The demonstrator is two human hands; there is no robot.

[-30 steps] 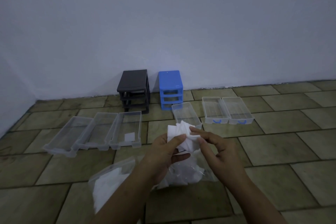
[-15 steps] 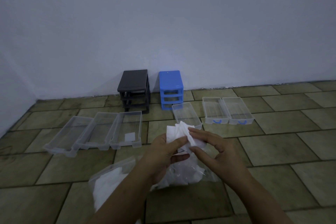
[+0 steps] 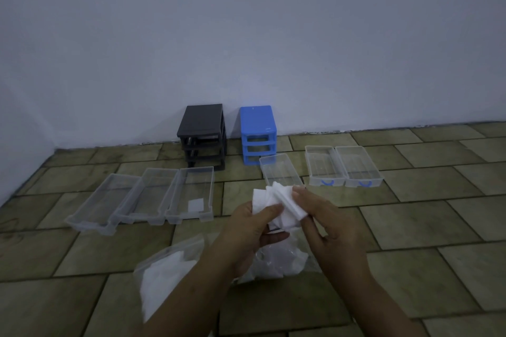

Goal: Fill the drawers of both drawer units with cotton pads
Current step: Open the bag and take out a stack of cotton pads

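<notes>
Floor (image 3: 410, 268): tiled, carries everything; wall along far edge.
Clear drawers, left trio (image 3: 142, 197): 3 side by side, touching, toward floor's left side; rightmost one has a single white pad (image 3: 195, 204) near its front.
Plastic bag (image 3: 164, 276): near edge of floor, under left forearm, full of white pads, partly hidden.
Black drawer unit (image 3: 204, 135): against wall at far edge, slots w/o drawers.
Blue drawer unit (image 3: 258, 134): just right of black one, apart from it, also vs wall, slots w/o drawers.
Left hand (image 3: 253, 232): thumb + fingers curled round a bunch of cotton pads (image 3: 269, 198), held above floor over a 2nd bag of pads (image 3: 279, 260).
Middle clear drawer (image 3: 279, 172): in front of blue unit, angled, near end hidden behind pads.
Right hand (image 3: 325, 224): fingers pinch right side of same bunch, peeling a small stack off.
Clear drawers, right pair (image 3: 343, 165): touching, blue handles facing near edge, right of blue unit.
</notes>
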